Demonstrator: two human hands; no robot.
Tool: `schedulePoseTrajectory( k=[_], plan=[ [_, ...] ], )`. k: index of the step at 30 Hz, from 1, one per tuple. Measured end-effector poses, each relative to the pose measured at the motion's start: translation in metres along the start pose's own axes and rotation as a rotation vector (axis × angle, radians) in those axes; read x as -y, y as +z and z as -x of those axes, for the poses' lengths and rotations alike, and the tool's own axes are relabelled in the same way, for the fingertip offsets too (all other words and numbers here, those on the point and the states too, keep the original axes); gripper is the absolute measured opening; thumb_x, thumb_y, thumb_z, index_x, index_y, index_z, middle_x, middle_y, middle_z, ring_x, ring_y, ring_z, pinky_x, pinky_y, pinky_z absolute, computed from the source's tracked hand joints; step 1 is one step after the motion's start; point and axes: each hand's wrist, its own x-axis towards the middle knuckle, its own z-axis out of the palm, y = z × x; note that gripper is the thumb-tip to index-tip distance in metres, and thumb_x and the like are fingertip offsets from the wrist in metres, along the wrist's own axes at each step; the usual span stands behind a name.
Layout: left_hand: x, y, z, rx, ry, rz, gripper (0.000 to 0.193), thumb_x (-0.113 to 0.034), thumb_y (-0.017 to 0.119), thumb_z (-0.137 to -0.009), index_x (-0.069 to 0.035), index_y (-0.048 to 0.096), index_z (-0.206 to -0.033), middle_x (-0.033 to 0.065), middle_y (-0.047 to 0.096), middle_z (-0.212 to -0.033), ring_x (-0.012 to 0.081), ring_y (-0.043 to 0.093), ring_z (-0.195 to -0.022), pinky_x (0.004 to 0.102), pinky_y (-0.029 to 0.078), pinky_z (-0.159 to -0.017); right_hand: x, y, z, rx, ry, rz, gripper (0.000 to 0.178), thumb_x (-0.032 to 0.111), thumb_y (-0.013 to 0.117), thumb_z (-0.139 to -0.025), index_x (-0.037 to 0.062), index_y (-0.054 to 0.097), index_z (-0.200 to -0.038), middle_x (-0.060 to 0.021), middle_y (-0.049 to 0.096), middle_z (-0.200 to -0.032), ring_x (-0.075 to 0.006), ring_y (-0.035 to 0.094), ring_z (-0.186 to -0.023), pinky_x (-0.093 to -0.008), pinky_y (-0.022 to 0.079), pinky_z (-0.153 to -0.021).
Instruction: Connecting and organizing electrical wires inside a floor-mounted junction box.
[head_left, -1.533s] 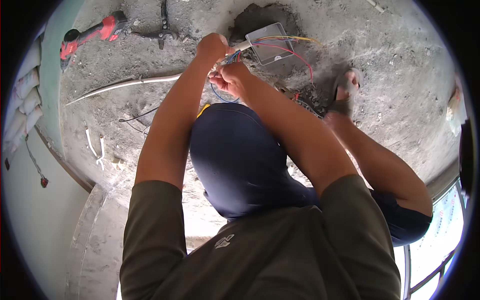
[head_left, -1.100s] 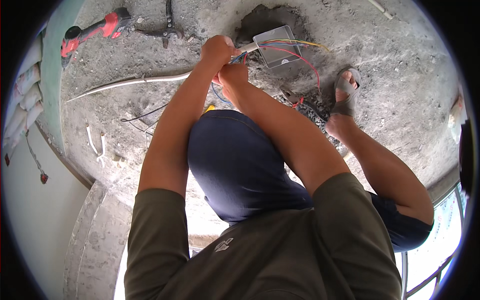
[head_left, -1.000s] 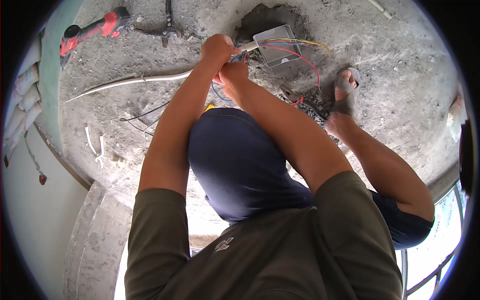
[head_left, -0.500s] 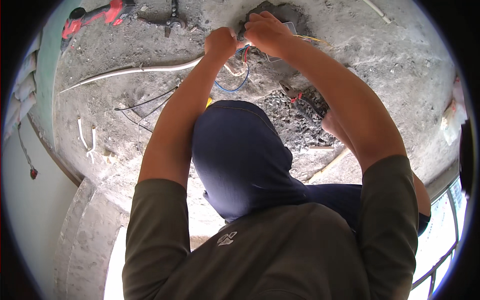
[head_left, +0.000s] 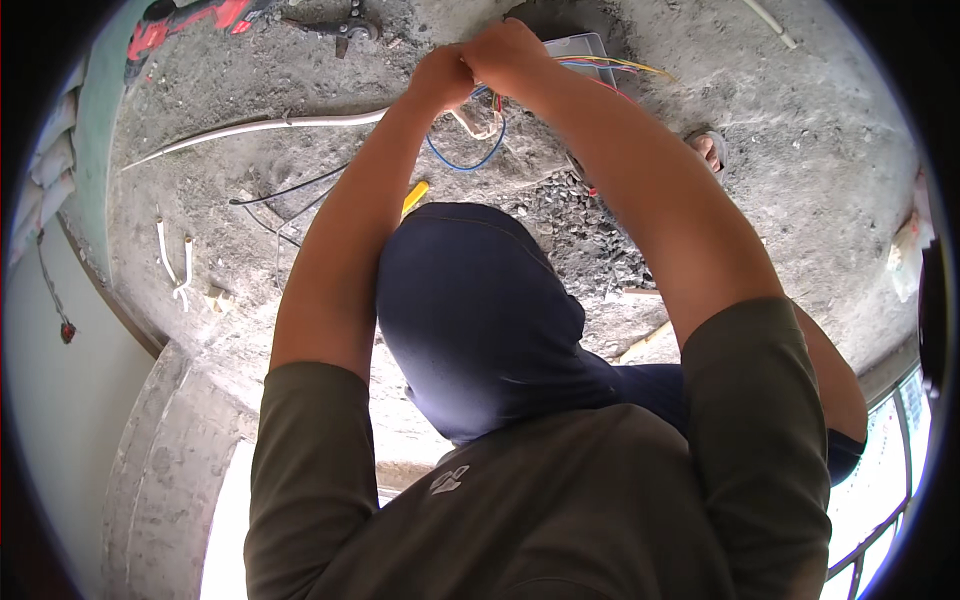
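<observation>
At the far middle, my left hand (head_left: 443,78) and my right hand (head_left: 505,58) are closed and pressed together around thin coloured electrical wires; the fingertips are hidden. Loose wire ends (head_left: 625,66), yellow, red and blue, stick out past the right hand over a grey rectangular box (head_left: 578,46) set in dark, damp-looking mortar. Below my hands a blue wire (head_left: 462,167) hangs in a loop beside pale tubing (head_left: 472,124). A white conduit (head_left: 300,122) runs leftward from near my left wrist. My right forearm hides most of a pair of pliers.
A co-worker's dark blue hooded head (head_left: 480,310) is between my arms; their hand (head_left: 708,150) shows beyond my right forearm. Rubble (head_left: 590,235) lies right of centre. A red power tool (head_left: 185,25), dark cutters (head_left: 345,28) and a black cable (head_left: 285,192) lie at left.
My right hand has come down and left against my left hand. More wire ends and box show. The co-worker's hand has moved up and outward, past my right forearm. The pliers became mostly hidden.
</observation>
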Motion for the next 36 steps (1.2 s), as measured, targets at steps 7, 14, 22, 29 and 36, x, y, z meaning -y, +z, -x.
schedulePoseTrajectory(
  k=[7,14,22,29,36],
  plan=[
    [-0.002,-0.02,0.039,-0.11,0.098,0.437,0.032,-0.01,0.066,-0.074,-0.002,0.058,-0.104,0.0158,0.064,-0.098,0.0316,0.065,-0.081,0.0398,0.051,-0.067,0.034,-0.011,-0.004,-0.01,0.106,-0.145,0.011,0.017,0.064,-0.075,0.0141,0.071,-0.083,-0.0049,0.069,-0.085,-0.0241,0.066,-0.084,-0.0351,0.051,-0.071],
    [-0.012,-0.007,0.089,0.149,-0.334,0.755,0.027,-0.022,0.051,-0.091,0.002,0.059,-0.082,0.0039,0.057,-0.063,0.0116,0.05,-0.049,0.0257,0.037,-0.043,0.044,-0.015,-0.006,0.09,0.073,-0.012,0.009,0.021,0.064,-0.077,0.0176,0.071,-0.081,0.0028,0.067,-0.082,-0.0178,0.064,-0.087,-0.0334,0.043,-0.07],
    [-0.019,0.018,0.082,0.071,-0.458,1.022,0.019,-0.017,0.053,-0.09,-0.006,0.056,-0.075,-0.0021,0.045,-0.053,0.0066,0.036,-0.041,0.0253,0.024,-0.04,0.051,-0.006,0.0,0.099,0.097,0.038,0.01,0.022,0.063,-0.078,0.0201,0.071,-0.083,0.0048,0.067,-0.084,-0.0183,0.061,-0.09,-0.0353,0.04,-0.072],
    [-0.016,0.03,0.079,0.062,-0.438,1.299,0.011,-0.012,0.053,-0.09,-0.007,0.055,-0.08,-0.0017,0.049,-0.057,0.0053,0.037,-0.042,0.0237,0.022,-0.039,0.051,-0.005,-0.007,0.103,0.14,-0.002,0.011,0.022,0.061,-0.079,0.0211,0.071,-0.084,0.0067,0.066,-0.084,-0.0177,0.061,-0.09,-0.035,0.04,-0.072],
    [-0.03,0.013,0.081,0.126,-0.494,1.346,0.011,-0.014,0.05,-0.091,-0.009,0.053,-0.082,-0.0022,0.048,-0.058,0.0045,0.039,-0.044,0.0209,0.024,-0.04,0.047,-0.008,-0.005,0.098,0.137,-0.02,0.01,0.022,0.063,-0.078,0.0212,0.071,-0.083,0.0066,0.066,-0.084,-0.0169,0.061,-0.09,-0.0337,0.041,-0.071]
  ],
)
